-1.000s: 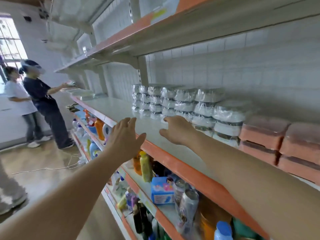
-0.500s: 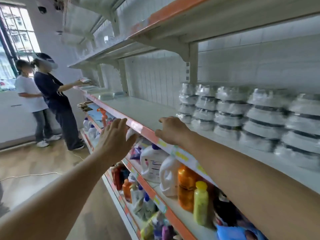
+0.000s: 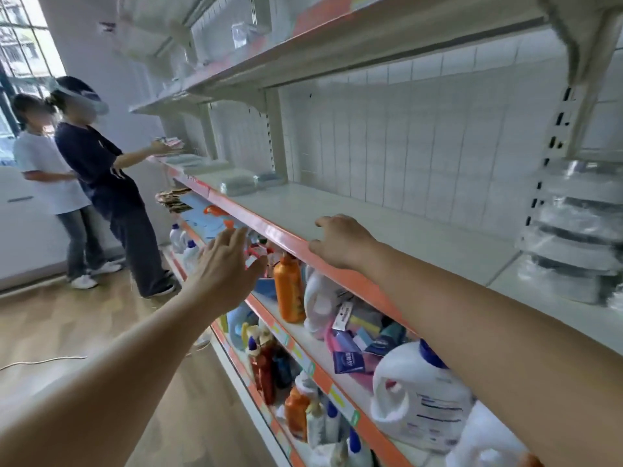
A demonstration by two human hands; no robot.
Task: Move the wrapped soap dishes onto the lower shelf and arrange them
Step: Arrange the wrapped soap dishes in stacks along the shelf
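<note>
Wrapped soap dishes point(image 3: 573, 230) now shifted to far right edge of view. Right hand point(image 3: 340, 241) rested on shelf point(image 3: 269, 230) edge, fingers curled, nothing held. Left hand point(image 3: 226, 264) kept apart, empty.

The shelf point(image 3: 387, 227) top looks like matt painted metal, with a glossy orange strip along its front edge. The soap dishes point(image 3: 573, 230) at the right end are in shiny, crinkly clear plastic wrap. The floor point(image 3: 67, 325) looks like smooth wood, and the orange bottle point(image 3: 289, 291) below is glossy plastic.
</note>
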